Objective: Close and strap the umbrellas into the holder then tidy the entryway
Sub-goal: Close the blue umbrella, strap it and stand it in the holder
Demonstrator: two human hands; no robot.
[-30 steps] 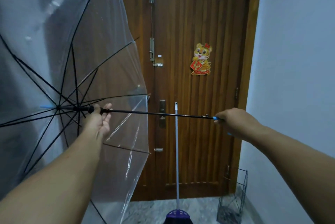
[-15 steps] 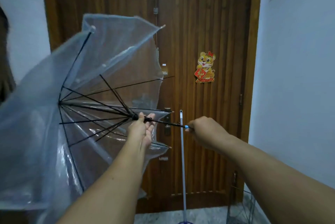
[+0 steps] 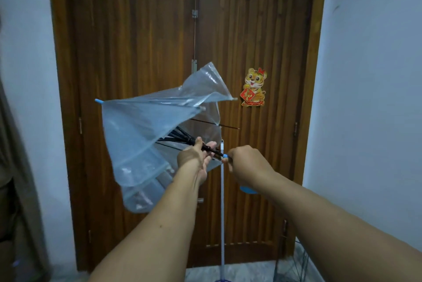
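**Clear umbrella nearly folded, hands almost meeting on the shaft**

Since a second ago the canopy has collapsed: it spread wide across the left of the view then, half folded a half second ago, and now hangs as a loose bundle of clear plastic. The hands, once far apart along the shaft, have drawn close together.

Both forearms reach forward from the bottom of the view. The left hand (image 3: 196,158) is closed around the black runner on the shaft, thumb on top, fingers curled beneath. The right hand (image 3: 246,163) is fisted on the blue handle, whose curved end pokes out below the wrist; only a short length of shaft shows between the two hands.

The transparent umbrella (image 3: 146,140) is held in mid-air at chest height in front of the door, its blue tip pointing left, ribs gathered toward the shaft, one rib sticking out to the right.

Beyond the hands a white mop handle (image 3: 222,208) stands upright against the wooden door (image 3: 146,42). A wire umbrella holder (image 3: 291,265) sits on the floor at lower right, by the door frame. A tiger sticker (image 3: 254,87) is on the right door leaf.
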